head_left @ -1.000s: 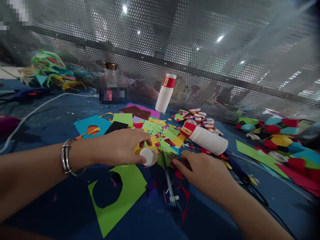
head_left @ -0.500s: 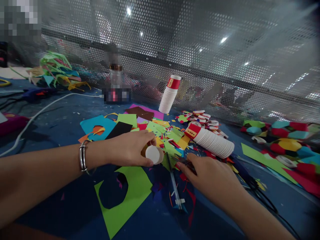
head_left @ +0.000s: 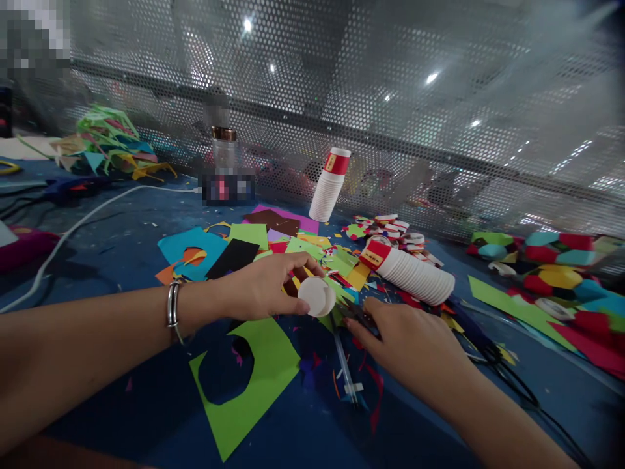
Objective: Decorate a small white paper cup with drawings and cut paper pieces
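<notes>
My left hand (head_left: pixel 273 286), a silver bangle on its wrist, pinches a small white paper cup bottom (head_left: pixel 312 297) between thumb and fingers. Its round pale face is turned toward me. Just to the right, my right hand (head_left: pixel 405 332) is closed around dark scissors (head_left: pixel 359 312), whose blades point toward the cup bottom; the handles are mostly hidden by the fingers. Between and below the hands lies a clear glue stick (head_left: pixel 344 365). Under my left hand is a green paper sheet (head_left: pixel 273 371) with a round piece cut out.
Paper scraps cover the middle of the blue table (head_left: pixel 161 404). One stack of white paper cups (head_left: pixel 327 195) stands behind, another cup stack (head_left: pixel 415 277) lies at right. Cut cup rings (head_left: pixel 395 228) are piled near the mesh wall (head_left: pixel 293 85). A white cable (head_left: pixel 83 218) crosses the left.
My left hand has moved right with the cup bottom, closer to the scissors. My right hand stays nearly in place, still holding the scissors. The view has shifted slightly.
</notes>
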Demonstrator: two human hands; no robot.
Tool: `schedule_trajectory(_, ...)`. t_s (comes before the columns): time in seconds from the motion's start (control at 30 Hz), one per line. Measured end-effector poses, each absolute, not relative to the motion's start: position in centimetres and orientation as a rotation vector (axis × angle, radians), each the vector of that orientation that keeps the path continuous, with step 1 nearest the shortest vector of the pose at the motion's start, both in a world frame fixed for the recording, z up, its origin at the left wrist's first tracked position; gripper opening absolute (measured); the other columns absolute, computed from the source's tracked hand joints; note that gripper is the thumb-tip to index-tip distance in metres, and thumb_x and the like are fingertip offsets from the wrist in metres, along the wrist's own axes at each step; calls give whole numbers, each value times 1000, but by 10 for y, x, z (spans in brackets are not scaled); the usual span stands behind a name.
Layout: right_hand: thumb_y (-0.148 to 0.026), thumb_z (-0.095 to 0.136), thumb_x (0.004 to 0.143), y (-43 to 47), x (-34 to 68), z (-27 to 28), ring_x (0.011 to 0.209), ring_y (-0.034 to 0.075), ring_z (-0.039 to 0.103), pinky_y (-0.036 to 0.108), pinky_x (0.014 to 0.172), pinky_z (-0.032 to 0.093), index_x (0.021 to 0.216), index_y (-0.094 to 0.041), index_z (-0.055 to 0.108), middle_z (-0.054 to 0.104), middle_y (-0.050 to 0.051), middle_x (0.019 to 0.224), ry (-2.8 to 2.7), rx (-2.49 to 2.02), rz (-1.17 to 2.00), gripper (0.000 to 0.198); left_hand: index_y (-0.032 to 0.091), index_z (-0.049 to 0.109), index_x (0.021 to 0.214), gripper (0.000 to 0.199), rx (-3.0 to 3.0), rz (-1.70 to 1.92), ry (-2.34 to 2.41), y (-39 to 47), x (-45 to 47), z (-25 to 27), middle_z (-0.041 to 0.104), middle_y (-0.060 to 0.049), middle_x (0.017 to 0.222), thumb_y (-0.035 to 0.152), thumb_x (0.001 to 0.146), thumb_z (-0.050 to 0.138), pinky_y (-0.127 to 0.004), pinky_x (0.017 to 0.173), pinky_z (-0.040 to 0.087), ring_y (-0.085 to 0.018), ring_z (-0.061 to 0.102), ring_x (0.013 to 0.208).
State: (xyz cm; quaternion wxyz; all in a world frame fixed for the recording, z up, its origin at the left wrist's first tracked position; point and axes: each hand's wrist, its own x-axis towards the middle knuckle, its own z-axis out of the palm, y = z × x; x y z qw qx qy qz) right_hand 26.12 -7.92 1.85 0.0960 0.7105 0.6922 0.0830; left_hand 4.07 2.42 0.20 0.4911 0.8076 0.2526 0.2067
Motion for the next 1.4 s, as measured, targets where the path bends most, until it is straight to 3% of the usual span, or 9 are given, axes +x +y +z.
schedule_trajectory(0.2, -47, 47, 97, -82, 260, 20, 75, 33, 74, 33, 50, 30, 90, -21, 65, 76, 11, 80, 2055, 2104, 250, 32, 15, 57, 121, 47, 1684, 451, 657, 20, 45, 9, 65, -4, 96, 20, 76, 71, -26, 61, 49, -12, 58, 72)
schedule_trajectory(0.43, -48, 48, 96, -80, 261, 20, 70, 31, 73, 32, 49, 22, 85, -21, 64, 75, 10, 76, 2059, 2088, 257, 33, 16, 62, 120, 41, 1650, 502, 682, 26, 44, 7, 67, -7, 106, 22, 80, 67, -27, 67, 51, -13, 62, 77)
schedule_trajectory(0.67, -54, 43, 98, -80, 261, 24, 56, 25, 64, 30, 49, 17, 80, -24, 60, 67, 5, 60, 2131, 2154, 345, 39, 17, 61, 122, 40, 1907, 489, 694, 31, 40, 0, 65, -3, 94, 23, 83, 65, -25, 66, 50, -13, 63, 75)
schedule_trajectory(0.77, -50, 45, 98, -81, 260, 25, 51, 20, 58, 29, 50, 20, 78, -24, 56, 65, 1, 59, 2294, 2214, 252, 35, 20, 60, 121, 40, 1929, 458, 671, 32, 37, -3, 66, -3, 94, 25, 83, 66, -25, 61, 50, -13, 64, 68)
schedule_trajectory(0.93, -46, 48, 98, -81, 259, 22, 50, 15, 53, 28, 51, 25, 75, -23, 54, 63, -1, 59, 2504, 2245, -1, 33, 21, 62, 123, 37, 2029, 326, 659, 30, 31, 2, 67, 1, 74, 25, 86, 62, -22, 56, 44, -14, 65, 64)
schedule_trajectory(1.1, -46, 46, 99, -78, 261, 21, 54, 17, 54, 29, 53, 29, 77, -23, 57, 63, 0, 61, 2556, 2316, -99, 34, 18, 67, 121, 37, 2267, 306, 750, 24, 29, 14, 68, -2, 80, 25, 85, 61, -24, 59, 43, -14, 61, 67)
schedule_trajectory(1.27, -45, 49, 97, -73, 266, 19, 50, 16, 53, 28, 51, 29, 77, -23, 57, 62, -1, 60, 2531, 2330, -206, 31, 18, 70, 123, 38, 2430, 349, 779, 19, 29, 18, 72, -7, 103, 21, 86, 60, -24, 65, 43, -14, 60, 74)
schedule_trajectory(1.4, -43, 51, 98, -72, 266, 16, 44, 13, 46, 27, 47, 25, 74, -23, 53, 54, -4, 53, 2538, 2300, -298, 31, 20, 70, 125, 39, 2450, 314, 760, 18, 31, 16, 71, -7, 97, 19, 88, 57, -24, 65, 43, -14, 60, 73)
